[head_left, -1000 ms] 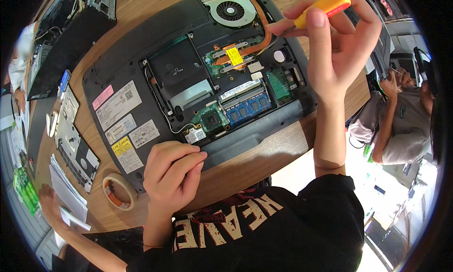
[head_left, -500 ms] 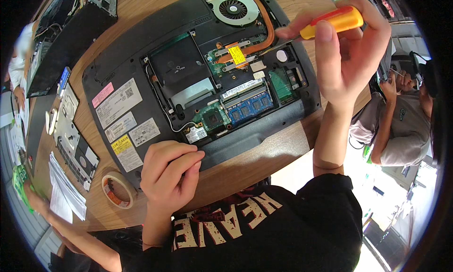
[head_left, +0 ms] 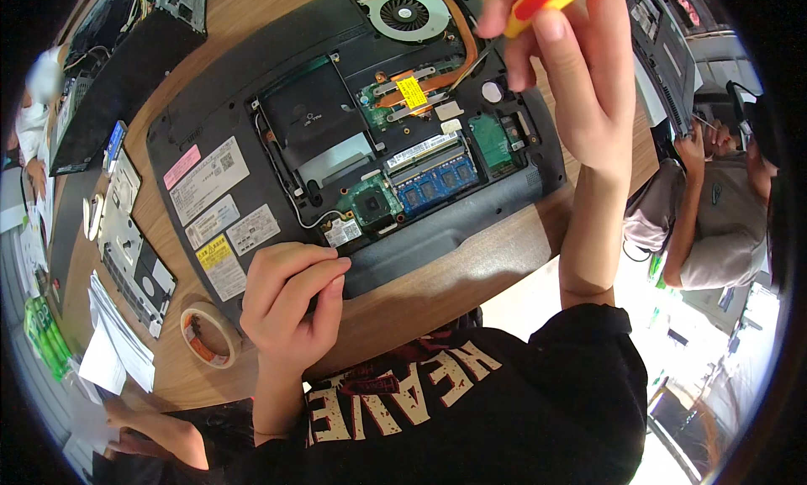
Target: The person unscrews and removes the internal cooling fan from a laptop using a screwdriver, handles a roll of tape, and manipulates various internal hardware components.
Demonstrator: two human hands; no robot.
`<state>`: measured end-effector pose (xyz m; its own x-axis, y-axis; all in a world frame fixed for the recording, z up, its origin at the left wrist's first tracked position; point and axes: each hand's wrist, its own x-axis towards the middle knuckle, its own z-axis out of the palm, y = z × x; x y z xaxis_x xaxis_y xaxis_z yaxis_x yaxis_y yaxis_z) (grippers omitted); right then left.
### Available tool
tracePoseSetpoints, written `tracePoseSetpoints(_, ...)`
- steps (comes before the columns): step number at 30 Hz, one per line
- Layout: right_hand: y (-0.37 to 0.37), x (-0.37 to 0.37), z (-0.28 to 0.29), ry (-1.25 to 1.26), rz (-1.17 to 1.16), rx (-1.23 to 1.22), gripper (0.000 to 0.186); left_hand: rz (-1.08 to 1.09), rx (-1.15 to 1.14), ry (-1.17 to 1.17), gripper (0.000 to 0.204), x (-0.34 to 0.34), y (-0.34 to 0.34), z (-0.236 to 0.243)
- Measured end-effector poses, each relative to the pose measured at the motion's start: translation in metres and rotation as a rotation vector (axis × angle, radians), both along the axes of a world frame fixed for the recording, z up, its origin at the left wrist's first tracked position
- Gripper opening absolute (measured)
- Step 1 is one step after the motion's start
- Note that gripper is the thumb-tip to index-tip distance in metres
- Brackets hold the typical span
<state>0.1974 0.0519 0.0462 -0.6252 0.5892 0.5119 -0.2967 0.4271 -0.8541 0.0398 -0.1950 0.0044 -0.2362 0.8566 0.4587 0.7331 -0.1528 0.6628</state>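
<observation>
My left hand [head_left: 290,308] has its fingers curled and bunched by the near edge of the black plastic laptop [head_left: 223,107], which lies underside up on the brown wood-grain bench [head_left: 496,258]; whether it pinches anything, I cannot tell. Rightward, beside the flat copper heat pipe [head_left: 467,41], slants the yellow-and-red-handled screwdriver [head_left: 546,6], pinched between the thumb and fingers of my right hand [head_left: 584,94]; I'd stand it straighter, keep the tip off the board and steady the casing with my left.

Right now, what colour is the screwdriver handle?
The screwdriver handle is yellow and red; head view shows it.
</observation>
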Motion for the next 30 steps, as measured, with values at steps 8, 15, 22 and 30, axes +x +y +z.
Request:
tracePoseSetpoints(8, 0.004, -0.007, -0.010, -0.047, -0.304, 0.075, 0.035, -0.001, 0.015, 0.002, 0.015, 0.001, -0.001, 0.004)
tracePoseSetpoints(15, 0.002, -0.014, -0.017, -0.008, -0.315, 0.254, 0.024, -0.010, 0.026, -0.015, 0.015, 0.002, -0.004, 0.008)
tracePoseSetpoints(22, 0.011, -0.019, -0.015, 0.006, -0.043, 0.304, 0.022, -0.016, 0.059, -0.022, 0.015, 0.002, -0.007, 0.010)
tracePoseSetpoints(30, 0.031, -0.003, -0.004, -0.147, 0.052, 0.201, 0.024, -0.028, 0.153, -0.018, 0.017, 0.004, -0.008, 0.017)
